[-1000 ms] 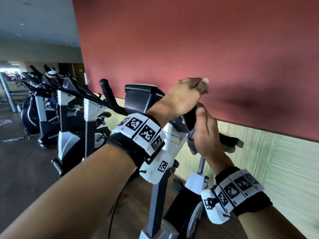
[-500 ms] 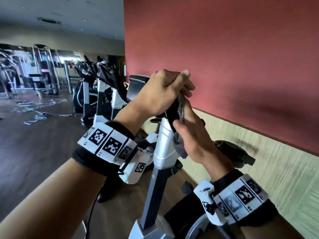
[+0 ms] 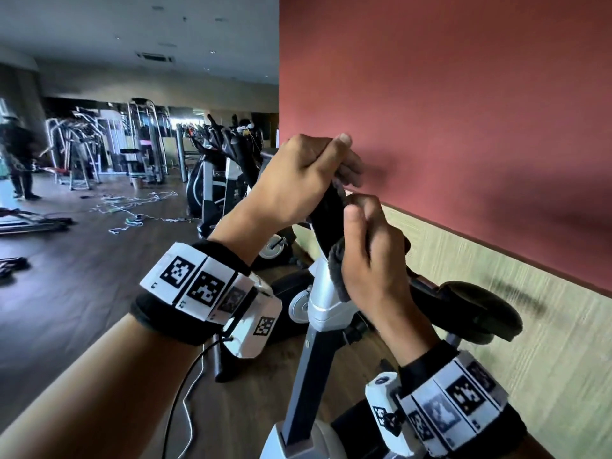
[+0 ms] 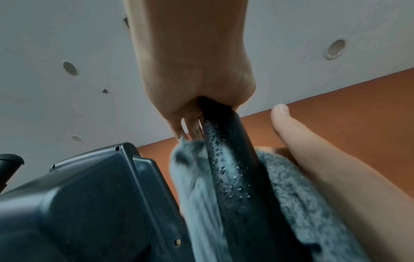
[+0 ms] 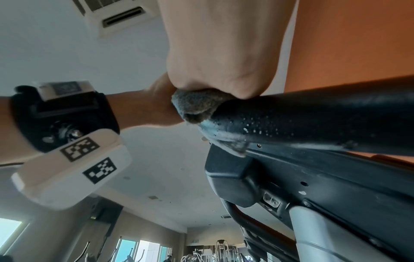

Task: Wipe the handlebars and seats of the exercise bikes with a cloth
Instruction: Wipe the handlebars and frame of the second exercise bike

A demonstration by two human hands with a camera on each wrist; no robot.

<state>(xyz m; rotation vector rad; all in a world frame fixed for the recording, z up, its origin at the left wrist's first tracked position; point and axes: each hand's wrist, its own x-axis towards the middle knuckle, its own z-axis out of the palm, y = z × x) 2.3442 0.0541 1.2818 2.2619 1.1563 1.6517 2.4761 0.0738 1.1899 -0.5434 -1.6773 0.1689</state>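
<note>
Handlebar (image 3: 326, 213) gripped by both hands
Left hand (image 3: 298, 180) curls round its top; right hand (image 3: 374, 260) clamps the grey cloth (image 3: 337, 270) against it.

The left hand (image 3: 299, 180) is curled around the top of a black handlebar grip (image 3: 328, 215) on the nearest exercise bike, thumb laid over the end. Just below it the right hand (image 3: 374, 260) wraps a dark grey cloth (image 3: 337, 270) round the same grip, thumb up against the bar. Both wrists wear black bands with white marker tags. The bike's white-and-grey post (image 3: 314, 356) runs down between the forearms, and its black seat (image 3: 480, 313) sits to the right, near the pale wall panel (image 3: 530, 319) under a red wall (image 3: 447, 111). More exercise bikes (image 3: 218, 167) stand in a row behind, with loose cords (image 3: 132, 210) on the dark wooden floor (image 3: 66, 293).
</note>
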